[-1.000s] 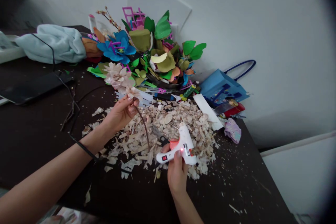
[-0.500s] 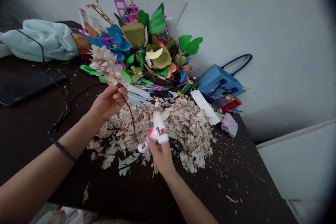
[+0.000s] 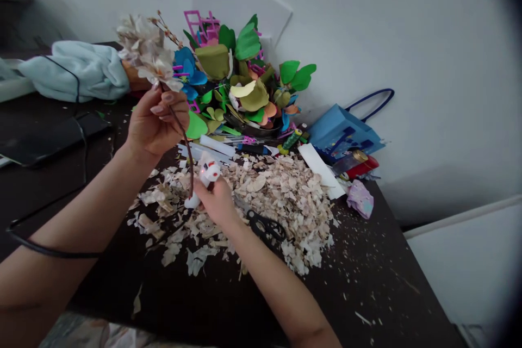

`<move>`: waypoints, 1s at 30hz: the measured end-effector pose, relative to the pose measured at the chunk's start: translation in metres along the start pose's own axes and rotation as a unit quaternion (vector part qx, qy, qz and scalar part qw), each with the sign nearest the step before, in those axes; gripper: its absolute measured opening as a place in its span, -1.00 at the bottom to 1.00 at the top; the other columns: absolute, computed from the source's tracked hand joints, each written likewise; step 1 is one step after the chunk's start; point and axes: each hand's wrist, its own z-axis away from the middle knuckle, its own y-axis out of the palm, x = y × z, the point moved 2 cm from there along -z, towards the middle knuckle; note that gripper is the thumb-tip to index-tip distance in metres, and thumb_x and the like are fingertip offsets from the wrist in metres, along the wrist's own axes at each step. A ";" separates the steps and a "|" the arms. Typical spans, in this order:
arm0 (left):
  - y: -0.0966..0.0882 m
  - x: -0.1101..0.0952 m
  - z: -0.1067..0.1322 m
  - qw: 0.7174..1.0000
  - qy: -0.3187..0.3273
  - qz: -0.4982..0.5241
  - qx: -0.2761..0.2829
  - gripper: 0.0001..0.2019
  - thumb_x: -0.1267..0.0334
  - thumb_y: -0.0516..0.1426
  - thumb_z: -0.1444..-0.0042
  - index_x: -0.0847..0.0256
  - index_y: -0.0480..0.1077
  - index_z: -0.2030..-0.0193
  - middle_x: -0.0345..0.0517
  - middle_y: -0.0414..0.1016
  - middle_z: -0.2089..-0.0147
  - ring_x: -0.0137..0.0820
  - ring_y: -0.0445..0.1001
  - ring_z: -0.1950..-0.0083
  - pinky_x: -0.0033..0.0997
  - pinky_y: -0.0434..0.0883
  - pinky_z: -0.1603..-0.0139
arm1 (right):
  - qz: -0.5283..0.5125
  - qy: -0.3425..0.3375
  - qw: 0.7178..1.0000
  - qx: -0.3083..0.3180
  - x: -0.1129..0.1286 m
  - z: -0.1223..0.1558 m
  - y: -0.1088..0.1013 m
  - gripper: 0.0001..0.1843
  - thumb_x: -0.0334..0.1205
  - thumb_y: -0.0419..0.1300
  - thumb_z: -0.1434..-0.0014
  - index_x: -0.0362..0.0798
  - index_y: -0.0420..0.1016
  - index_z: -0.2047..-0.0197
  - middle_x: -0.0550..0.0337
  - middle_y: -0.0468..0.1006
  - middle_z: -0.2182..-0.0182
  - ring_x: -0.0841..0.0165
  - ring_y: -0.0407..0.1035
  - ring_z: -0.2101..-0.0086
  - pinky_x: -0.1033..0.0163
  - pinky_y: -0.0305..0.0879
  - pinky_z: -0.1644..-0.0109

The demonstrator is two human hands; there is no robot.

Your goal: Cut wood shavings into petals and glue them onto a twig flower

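Observation:
My left hand (image 3: 157, 122) is raised and grips a thin brown twig stem (image 3: 182, 141) just below a pale flower made of wood shavings (image 3: 149, 51). My right hand (image 3: 216, 201) is shut around a white hot glue gun (image 3: 207, 169), whose red light glows. Much of the gun is hidden by my fingers. The lower end of the stem hangs right beside the gun. I cannot tell whether they touch.
A heap of wood shavings (image 3: 281, 201) covers the dark table (image 3: 367, 277), with black-handled scissors (image 3: 265, 227) in it. Behind stand colourful foam flowers (image 3: 232, 76), glue sticks (image 3: 212, 147) and a blue bag (image 3: 342, 130). A black cord runs along my left forearm.
My left hand has lifted the flower higher and moved it left. My right hand has moved left with the glue gun, closer to the stem, and the scissors show more fully.

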 end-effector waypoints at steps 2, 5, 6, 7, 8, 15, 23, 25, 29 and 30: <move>0.006 0.001 0.000 1.000 0.005 0.006 0.005 -0.60 0.26 -0.16 -0.42 0.21 0.17 0.48 -0.26 0.26 0.60 -0.75 0.19 0.69 -0.82 0.21 0.69 | 0.025 -0.004 1.000 0.015 -0.002 -0.015 0.017 -0.76 -0.02 0.22 -0.14 -0.02 0.41 0.26 0.25 0.48 0.52 0.30 0.40 0.49 0.23 0.38 0.42; 0.010 0.006 0.003 1.000 -0.001 -0.007 -0.001 -0.65 0.32 -0.09 -0.40 0.22 0.19 0.47 -0.26 0.26 0.59 -0.74 0.19 0.69 -0.81 0.20 0.69 | 0.063 -0.003 0.998 0.020 -0.006 -0.035 0.041 -0.79 -0.08 0.25 -0.14 -0.03 0.42 0.25 0.20 0.51 0.48 0.26 0.44 0.44 0.16 0.42 0.36; 0.010 0.008 0.005 1.000 -0.008 -0.013 0.001 -0.65 0.32 -0.10 -0.40 0.23 0.20 0.47 -0.26 0.25 0.59 -0.75 0.19 0.69 -0.81 0.20 0.69 | 0.073 -0.011 0.997 0.026 -0.007 -0.041 0.048 -0.79 -0.09 0.25 -0.13 -0.03 0.43 0.24 0.18 0.52 0.45 0.25 0.45 0.43 0.15 0.42 0.35; 0.010 0.011 0.007 1.000 -0.015 -0.019 0.003 -0.64 0.33 -0.12 -0.41 0.24 0.20 0.47 -0.27 0.24 0.59 -0.75 0.20 0.69 -0.82 0.20 0.68 | 0.079 -0.019 0.996 0.037 -0.007 -0.046 0.054 -0.81 -0.12 0.25 -0.13 -0.03 0.44 0.24 0.18 0.53 0.44 0.24 0.45 0.42 0.15 0.42 0.34; 0.009 0.013 0.008 0.999 -0.023 -0.024 0.006 -0.63 0.33 -0.14 -0.41 0.25 0.20 0.46 -0.27 0.23 0.59 -0.75 0.20 0.69 -0.83 0.20 0.68 | 0.086 -0.021 0.995 0.045 -0.007 -0.050 0.059 -0.84 -0.16 0.25 -0.13 -0.03 0.44 0.24 0.18 0.54 0.44 0.24 0.45 0.41 0.15 0.41 0.33; -0.011 0.024 0.010 0.994 -0.074 -0.082 -0.003 -0.68 0.41 0.05 -0.31 0.28 0.21 0.51 -0.32 0.22 0.60 -0.78 0.15 0.70 -0.82 0.21 0.67 | 0.125 -0.009 0.989 0.073 -0.002 -0.052 0.065 -0.87 -0.34 0.28 0.04 -0.03 0.37 0.47 0.25 0.46 0.56 0.32 0.34 0.52 0.28 0.26 0.43; -0.023 0.018 0.011 0.993 -0.074 -0.087 -0.017 -0.68 0.42 0.04 -0.30 0.28 0.24 0.53 -0.28 0.23 0.60 -0.74 0.14 0.69 -0.77 0.22 0.67 | 0.041 -0.001 0.999 0.016 -0.003 -0.030 0.044 -0.81 -0.10 0.20 -0.15 -0.06 0.38 0.29 0.27 0.47 0.51 0.37 0.35 0.51 0.32 0.30 0.46; -0.026 0.013 0.010 0.995 -0.057 -0.082 -0.022 -0.70 0.43 0.05 -0.30 0.28 0.26 0.50 -0.29 0.25 0.59 -0.74 0.15 0.68 -0.78 0.24 0.65 | -0.022 -0.005 1.000 0.002 -0.001 -0.015 0.032 -0.74 -0.01 0.20 -0.15 -0.04 0.39 0.28 0.26 0.47 0.50 0.38 0.34 0.53 0.32 0.31 0.48; -0.040 0.007 0.002 0.996 -0.018 -0.074 -0.040 -0.72 0.45 0.00 -0.33 0.25 0.32 0.44 -0.29 0.30 0.55 -0.73 0.18 0.64 -0.80 0.26 0.59 | -0.164 0.041 0.985 -0.030 0.000 0.025 0.006 -0.61 0.11 0.18 -0.15 -0.07 0.40 0.17 0.16 0.52 0.41 0.37 0.38 0.52 0.31 0.34 0.53; -0.045 0.006 -0.001 0.996 -0.012 -0.076 -0.049 -0.72 0.46 -0.01 -0.34 0.25 0.33 0.43 -0.28 0.32 0.53 -0.73 0.19 0.63 -0.80 0.27 0.58 | -0.188 0.035 0.980 -0.051 0.001 0.037 -0.001 -0.58 0.10 0.18 -0.15 -0.08 0.40 0.11 0.14 0.54 0.38 0.36 0.40 0.50 0.31 0.34 0.54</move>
